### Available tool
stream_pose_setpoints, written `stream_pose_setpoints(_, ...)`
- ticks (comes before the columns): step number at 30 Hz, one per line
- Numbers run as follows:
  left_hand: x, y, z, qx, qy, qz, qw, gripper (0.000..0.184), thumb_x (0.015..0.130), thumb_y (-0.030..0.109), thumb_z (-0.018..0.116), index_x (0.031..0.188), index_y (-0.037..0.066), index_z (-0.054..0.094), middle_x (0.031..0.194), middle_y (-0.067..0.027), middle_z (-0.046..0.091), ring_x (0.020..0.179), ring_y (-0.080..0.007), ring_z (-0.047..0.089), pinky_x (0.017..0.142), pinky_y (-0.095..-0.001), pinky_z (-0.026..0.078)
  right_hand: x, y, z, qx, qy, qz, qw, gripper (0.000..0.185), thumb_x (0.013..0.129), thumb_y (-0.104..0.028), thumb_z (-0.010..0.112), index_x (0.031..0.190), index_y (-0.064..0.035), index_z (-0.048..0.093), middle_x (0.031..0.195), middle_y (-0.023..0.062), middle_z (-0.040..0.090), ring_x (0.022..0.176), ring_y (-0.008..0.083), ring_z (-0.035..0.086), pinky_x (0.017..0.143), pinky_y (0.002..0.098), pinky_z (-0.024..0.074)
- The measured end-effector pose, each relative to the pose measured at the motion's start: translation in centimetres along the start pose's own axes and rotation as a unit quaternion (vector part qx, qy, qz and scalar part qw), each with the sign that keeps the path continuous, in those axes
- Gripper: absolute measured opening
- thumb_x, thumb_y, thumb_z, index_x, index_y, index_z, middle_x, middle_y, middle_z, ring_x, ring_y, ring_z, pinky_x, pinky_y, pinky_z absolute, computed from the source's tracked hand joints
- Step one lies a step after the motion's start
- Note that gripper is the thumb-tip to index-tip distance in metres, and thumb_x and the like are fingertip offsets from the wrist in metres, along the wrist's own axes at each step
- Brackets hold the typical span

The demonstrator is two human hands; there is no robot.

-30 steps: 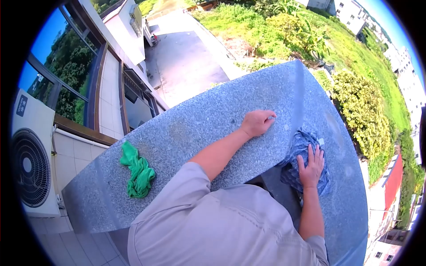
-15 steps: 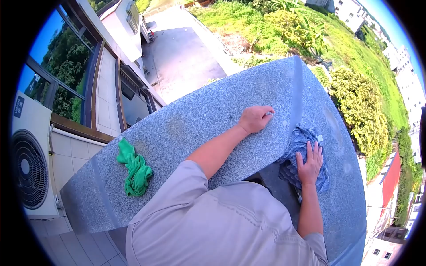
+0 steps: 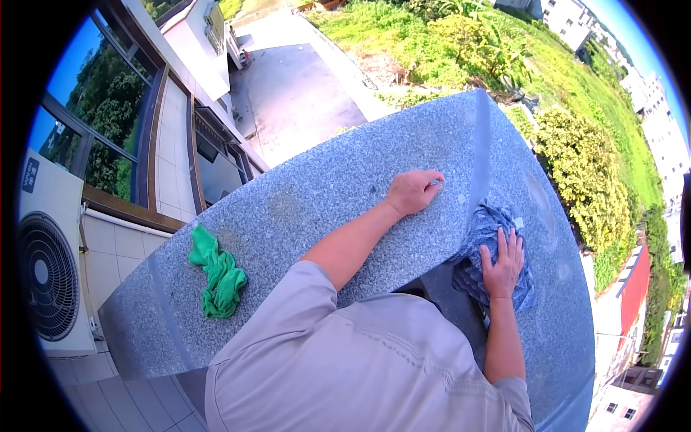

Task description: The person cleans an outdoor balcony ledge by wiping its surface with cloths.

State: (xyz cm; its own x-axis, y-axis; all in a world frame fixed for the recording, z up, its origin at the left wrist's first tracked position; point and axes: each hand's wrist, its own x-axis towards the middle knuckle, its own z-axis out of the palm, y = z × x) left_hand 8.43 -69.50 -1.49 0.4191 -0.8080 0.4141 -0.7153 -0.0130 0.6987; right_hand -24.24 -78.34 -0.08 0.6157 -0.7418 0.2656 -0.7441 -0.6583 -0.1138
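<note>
My left hand [image 3: 415, 192] is closed above or on the grey speckled stone ledge [image 3: 317, 216], near the ledge's corner. Something small and pale shows at its fingertips, too small to name. To the right, my right hand [image 3: 503, 268] lies with fingers spread on a crumpled blue patterned cloth [image 3: 479, 248], which covers part of the ledge and hangs over its inner edge. A small white tag [image 3: 518, 223] shows on the blue cloth. On the left part of the ledge lies a twisted green cloth [image 3: 219, 277], away from both hands.
An air conditioner unit [image 3: 54, 266] stands at the far left beside a tiled wall and windows [image 3: 108, 137]. Past the ledge's outer edge, far below, are a paved yard [image 3: 302, 93], bushes [image 3: 583, 173] and buildings. My torso is against the ledge's inner edge.
The view has shifted slightly, so the ledge and green cloth appear a little further left and up. Both hands keep nearly the same pose and place on the ledge.
</note>
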Motion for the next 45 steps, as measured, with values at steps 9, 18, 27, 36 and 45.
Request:
stream_pose_setpoints(9,0.0,0.2,-0.1,0.006,-0.003,-0.001,1.000,0.019,0.095,0.025,0.075,0.114,0.021,0.077,0.090,-0.0076,0.076,0.084,-0.0287,0.073,0.077,-0.0426,0.058,0.0,0.1,0.1,0.002,0.005,-0.002,1.000,0.068,0.103,-0.050,0.065,0.160,-0.0159,0.054,0.170,0.0182,0.042,0.158,0.0432,0.035,0.129,0.0562,0.0244)
stream_pose_setpoints(18,0.0,0.1,-0.1,0.004,0.004,0.010,1.000,0.019,0.095,0.024,0.075,0.114,0.020,0.077,0.091,-0.0081,0.077,0.085,-0.0287,0.074,0.077,-0.0426,0.059,0.0,0.2,0.2,0.007,0.010,-0.002,1.000,0.068,0.103,-0.051,0.066,0.160,-0.0154,0.054,0.170,0.0183,0.043,0.158,0.0429,0.036,0.129,0.0562,0.0244)
stream_pose_setpoints(27,0.0,0.3,-0.3,-0.007,-0.002,0.000,1.000,0.018,0.095,0.023,0.075,0.113,0.019,0.077,0.089,-0.0092,0.076,0.083,-0.0287,0.074,0.075,-0.0426,0.058,-0.8,-0.3,-0.5,-0.002,0.029,-0.082,0.996,0.068,0.098,-0.053,0.071,0.155,-0.0169,0.059,0.172,0.0183,0.039,0.159,0.0423,0.034,0.129,0.0582,0.0234)
stream_pose_setpoints(36,0.0,0.5,-0.3,-0.010,-0.018,-0.011,1.000,0.019,0.096,0.025,0.072,0.114,0.021,0.077,0.093,-0.0090,0.077,0.088,-0.0315,0.074,0.077,-0.0448,0.058,-0.4,0.7,-1.6,0.067,-0.028,-0.078,0.994,0.076,0.096,-0.053,0.072,0.159,-0.0152,0.054,0.174,0.0184,0.034,0.161,0.0426,0.029,0.130,0.0597,0.0201)
stream_pose_setpoints(45,0.0,0.0,0.1,-0.005,0.018,0.010,1.000,0.019,0.095,0.025,0.076,0.113,0.021,0.078,0.088,-0.0080,0.076,0.080,-0.0285,0.073,0.072,-0.0414,0.057,-3.3,1.0,-1.4,-0.013,-0.022,-0.006,1.000,0.086,0.096,-0.060,0.069,0.165,-0.0151,0.045,0.175,0.0183,0.032,0.162,0.0420,0.028,0.130,0.0594,0.0195)
